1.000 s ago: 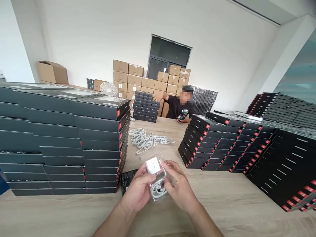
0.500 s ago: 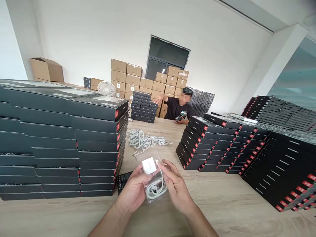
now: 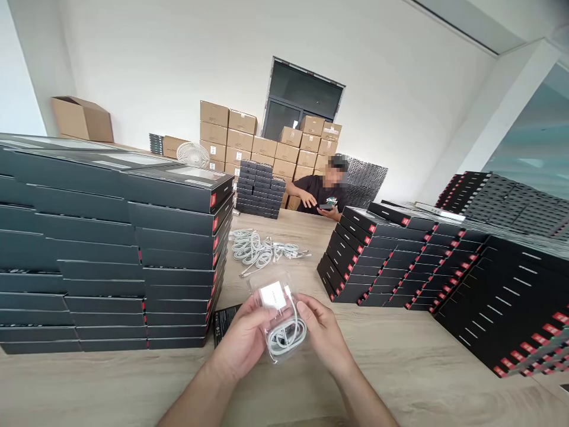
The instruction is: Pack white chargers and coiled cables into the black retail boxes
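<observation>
Right hand (image 3: 322, 335) is shifting lower, fingertips pinching the clear bag (image 3: 284, 350) of white charger (image 3: 272, 295) and coiled cable (image 3: 284, 338), while the left hand (image 3: 242, 341) is cradling it. Light, slippery, floppy pack, so grab the edge.

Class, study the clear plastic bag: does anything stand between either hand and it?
Nothing visible does: the left hand and the right hand both touch the clear plastic bag directly.

Co-worker's hand (image 3: 306, 200) now off the black box stack (image 3: 258, 191), raised midair; clear bag (image 3: 279, 320) turned slightly between left hand (image 3: 242, 337) and right hand (image 3: 322, 333).
</observation>
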Motion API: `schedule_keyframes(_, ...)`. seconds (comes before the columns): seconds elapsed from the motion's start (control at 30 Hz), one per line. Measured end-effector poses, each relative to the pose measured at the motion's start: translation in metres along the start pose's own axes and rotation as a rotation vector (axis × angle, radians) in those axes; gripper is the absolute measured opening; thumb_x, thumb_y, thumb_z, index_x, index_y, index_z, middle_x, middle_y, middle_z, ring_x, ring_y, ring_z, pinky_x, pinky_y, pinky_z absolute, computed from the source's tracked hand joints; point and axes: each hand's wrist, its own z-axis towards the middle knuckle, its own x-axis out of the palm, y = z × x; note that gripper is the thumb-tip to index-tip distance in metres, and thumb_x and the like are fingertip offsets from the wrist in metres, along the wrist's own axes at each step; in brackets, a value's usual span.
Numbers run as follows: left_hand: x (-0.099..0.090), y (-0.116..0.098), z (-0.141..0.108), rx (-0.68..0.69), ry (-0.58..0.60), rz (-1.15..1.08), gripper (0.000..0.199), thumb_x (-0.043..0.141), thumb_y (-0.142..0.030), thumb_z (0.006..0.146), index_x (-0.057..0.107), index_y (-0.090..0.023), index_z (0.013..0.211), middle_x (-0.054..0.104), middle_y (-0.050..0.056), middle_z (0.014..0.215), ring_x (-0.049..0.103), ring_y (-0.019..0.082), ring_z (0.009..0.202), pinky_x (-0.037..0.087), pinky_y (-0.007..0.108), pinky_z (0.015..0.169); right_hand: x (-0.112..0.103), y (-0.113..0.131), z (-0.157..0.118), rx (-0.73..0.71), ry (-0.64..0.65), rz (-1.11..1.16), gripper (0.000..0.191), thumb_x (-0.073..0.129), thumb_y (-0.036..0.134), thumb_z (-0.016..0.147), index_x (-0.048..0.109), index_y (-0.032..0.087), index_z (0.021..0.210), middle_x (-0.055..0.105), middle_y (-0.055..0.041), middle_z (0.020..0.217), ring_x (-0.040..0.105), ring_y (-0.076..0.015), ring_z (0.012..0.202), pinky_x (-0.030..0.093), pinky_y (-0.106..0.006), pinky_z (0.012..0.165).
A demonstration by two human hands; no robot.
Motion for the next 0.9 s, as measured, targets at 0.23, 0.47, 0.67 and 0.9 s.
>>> schedule_keyframes(0.23,0.002,0.006,-0.001,-0.012,-0.043,0.047,0.034,0.074,-0.014,0.068,0.070,-0.018,0.102,0.077,0.008,0.098,0.071,0.026,0.095,0.052,0.036,0.089,0.012,-0.006,-0.004,-0.114,-0.146,-0.467,0.034,0.050,0.041,0.096,0.073,0.022,0.112,0.074,-0.0096,0.105,0.067,-0.0239,0.091,0.052,-0.033,0.082)
schedule_keyframes(0.47,0.002,-0.005,0.000,-0.043,-0.111,0.072,0.047,0.069,-0.007,0.061,0.066,-0.018,0.107,0.077,0.006,0.096,0.072,0.027,0.094,0.054,0.039,0.087,0.001,-0.002,0.000,0.041,0.122,-0.014,0.041,0.059,0.052,0.091,0.070,0.022,0.116,0.073,-0.0051,0.099,0.067,-0.0225,0.091,0.053,-0.033,0.081)
schedule_keyframes(0.67,0.005,-0.009,-0.001,-0.030,-0.114,0.101,0.046,0.067,-0.009,0.061,0.064,-0.017,0.107,0.075,0.007,0.092,0.071,0.024,0.082,0.055,0.035,0.072,-0.013,0.003,-0.004,0.209,0.343,0.194,0.059,0.082,0.045,0.073,0.065,0.022,0.125,0.072,-0.0036,0.095,0.066,-0.0195,0.085,0.051,-0.030,0.074)
schedule_keyframes(0.9,0.004,-0.009,-0.002,-0.015,-0.091,0.181,0.058,0.070,-0.013,0.066,0.058,-0.020,0.122,0.073,0.005,0.095,0.071,0.024,0.088,0.054,0.034,0.076,-0.010,-0.001,-0.002,0.196,0.309,0.191,0.054,0.084,0.040,0.070,0.068,0.019,0.118,0.074,-0.0040,0.092,0.067,-0.0211,0.088,0.052,-0.031,0.076)
